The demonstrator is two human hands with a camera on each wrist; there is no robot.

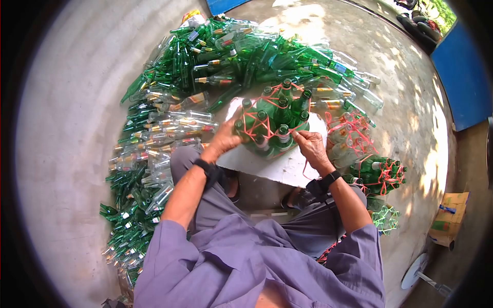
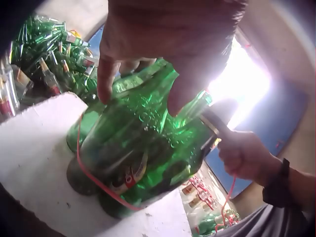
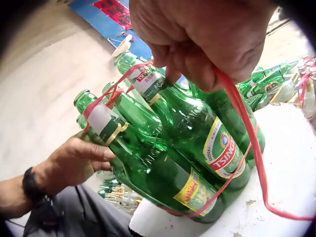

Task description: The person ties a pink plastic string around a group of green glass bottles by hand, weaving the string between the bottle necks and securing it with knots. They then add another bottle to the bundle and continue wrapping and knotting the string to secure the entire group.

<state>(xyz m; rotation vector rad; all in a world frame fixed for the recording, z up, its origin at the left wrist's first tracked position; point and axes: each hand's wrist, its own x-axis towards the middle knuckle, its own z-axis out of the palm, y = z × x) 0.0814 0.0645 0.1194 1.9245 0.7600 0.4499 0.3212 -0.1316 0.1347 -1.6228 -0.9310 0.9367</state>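
Observation:
A bundle of green glass bottles (image 1: 283, 116) stands upright on a white board (image 1: 287, 172) in front of the person. Red plastic twine (image 3: 249, 123) loops around the bottle necks, and another loop circles the bodies low down. My left hand (image 1: 224, 137) grips a bottle at the bundle's left side, thumb against its shoulder in the right wrist view. At the near right side, my right hand (image 1: 312, 149) pinches the twine close to a bottle neck, its loose end hanging down to the board. Labels (image 3: 224, 150) show on the near bottles in the right wrist view.
A large heap of loose green and clear bottles (image 1: 179, 64) spreads along the left and far side. More tied bundles (image 1: 382, 172) stand at the right. Beyond them are a cardboard box (image 1: 449, 218) and a blue panel (image 1: 462, 82).

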